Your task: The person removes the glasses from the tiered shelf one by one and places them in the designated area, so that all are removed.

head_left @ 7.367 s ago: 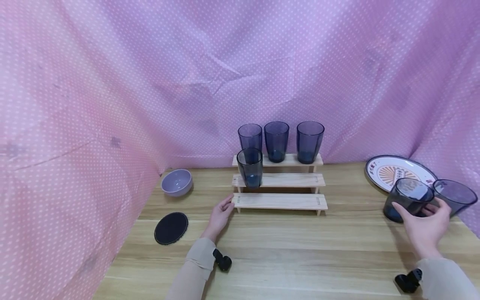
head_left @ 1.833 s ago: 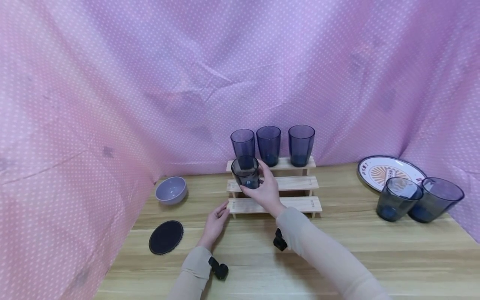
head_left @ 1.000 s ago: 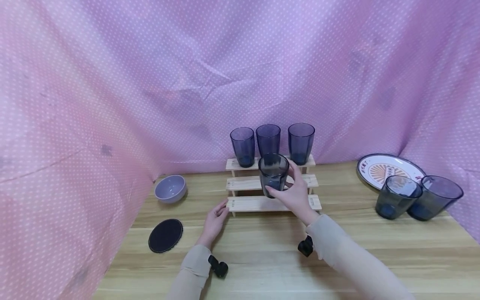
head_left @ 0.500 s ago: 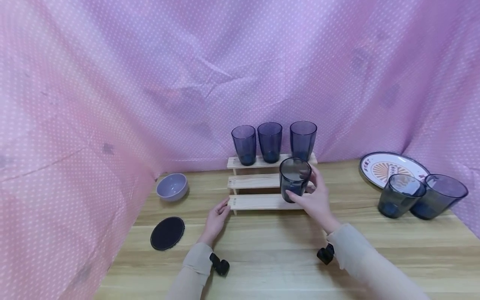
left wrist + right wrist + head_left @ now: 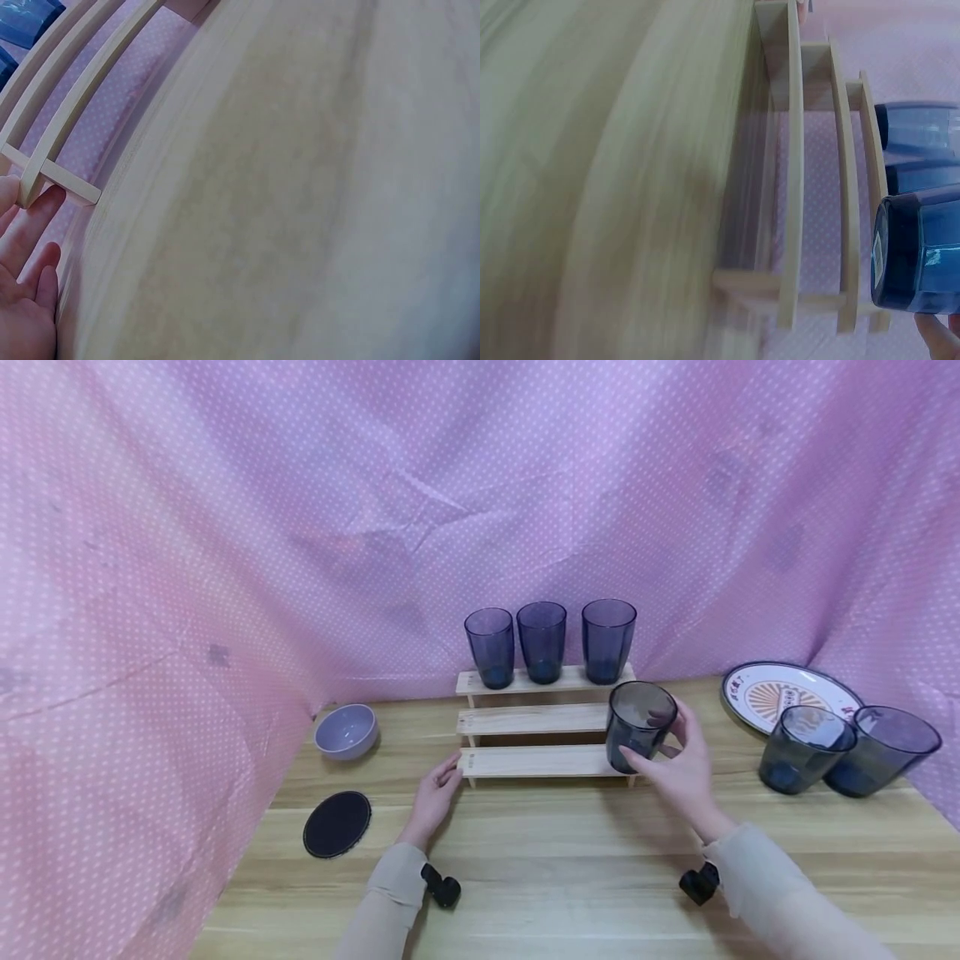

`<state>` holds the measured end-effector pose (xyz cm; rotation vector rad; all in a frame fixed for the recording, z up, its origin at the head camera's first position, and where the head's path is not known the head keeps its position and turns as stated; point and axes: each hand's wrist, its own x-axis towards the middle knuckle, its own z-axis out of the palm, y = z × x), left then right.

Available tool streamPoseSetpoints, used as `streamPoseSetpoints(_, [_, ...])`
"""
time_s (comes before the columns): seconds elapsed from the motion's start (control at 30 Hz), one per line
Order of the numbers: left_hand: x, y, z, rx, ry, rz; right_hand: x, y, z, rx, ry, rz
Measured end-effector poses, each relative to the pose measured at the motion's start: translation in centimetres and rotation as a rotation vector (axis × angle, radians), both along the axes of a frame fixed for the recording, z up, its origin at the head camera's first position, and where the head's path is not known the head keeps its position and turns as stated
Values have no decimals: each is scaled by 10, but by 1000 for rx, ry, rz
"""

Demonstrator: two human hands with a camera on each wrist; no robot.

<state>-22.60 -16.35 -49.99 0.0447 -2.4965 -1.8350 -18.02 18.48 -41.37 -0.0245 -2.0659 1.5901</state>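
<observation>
My right hand grips a dark tinted glass around its side, held upright in the air in front of the right end of a three-step wooden rack. In the right wrist view the base of that glass shows, apart from the shelves. At the rack's left end my left hand pinches the corner of the lowest shelf. The left wrist view shows its thumb and a finger on either side of the shelf end. Three like glasses stand on the top shelf.
On the right, two more tinted glasses stand close together before a patterned plate. A lilac bowl and a round black coaster lie left of the rack. Pink dotted cloth hangs behind the wooden table.
My right hand released a glass near the plate, then took the one from the middle shelf's left end. It has carried that glass rightward and nearer. The left hand has stayed at the rack.
</observation>
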Motion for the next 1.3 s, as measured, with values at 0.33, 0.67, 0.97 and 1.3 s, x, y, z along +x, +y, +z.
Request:
streamPoseSetpoints(0.33, [0,0,3,3,-3,4,7,29,-7,1,-49,-82])
streamPoseSetpoints(0.67, [4,1,8,1,10,0,12,55,-9,58,-181,-200])
streamPoseSetpoints(0.97, [1,-1,2,13,11,2,13,68,-17,138,-259,-267])
streamPoseSetpoints(1.3, [1,-1,1,3,-6,-4,11,80,-25,138,-308,-302])
